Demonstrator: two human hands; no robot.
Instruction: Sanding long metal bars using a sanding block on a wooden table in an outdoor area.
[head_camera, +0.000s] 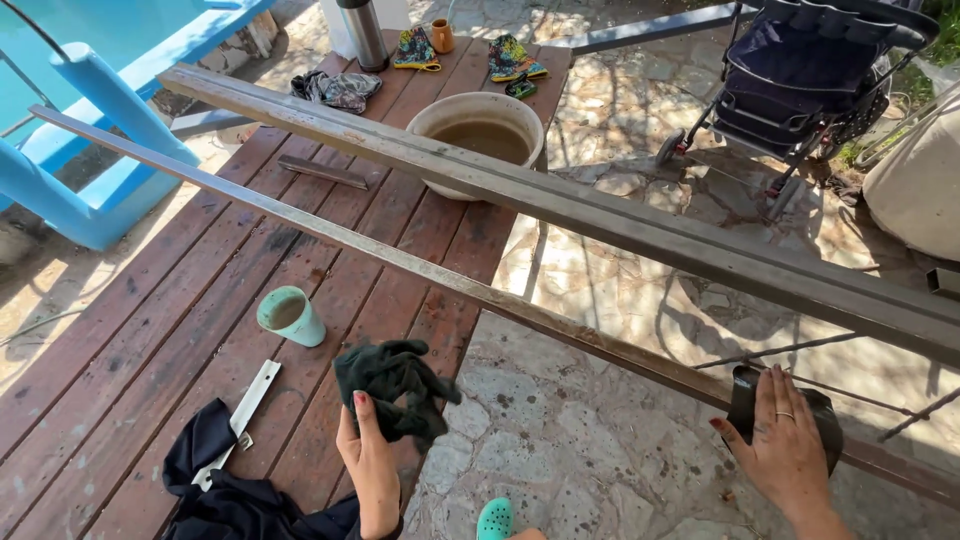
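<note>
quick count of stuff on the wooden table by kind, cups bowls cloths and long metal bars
cups: 2, green cup, brown cup
bowls: 1, basin
cloths: 2, grey rag, dark cloth in left hand
long metal bars: 2
total: 7

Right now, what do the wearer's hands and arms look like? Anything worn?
Both hands are bare, no gloves on. The left hand has red-painted nails and no ring that shows. The right hand has red-painted nails too, plus a thin ring on one finger. Both forearms show bare to the frame edge: no sleeves, watch or bracelet in view.
</note>
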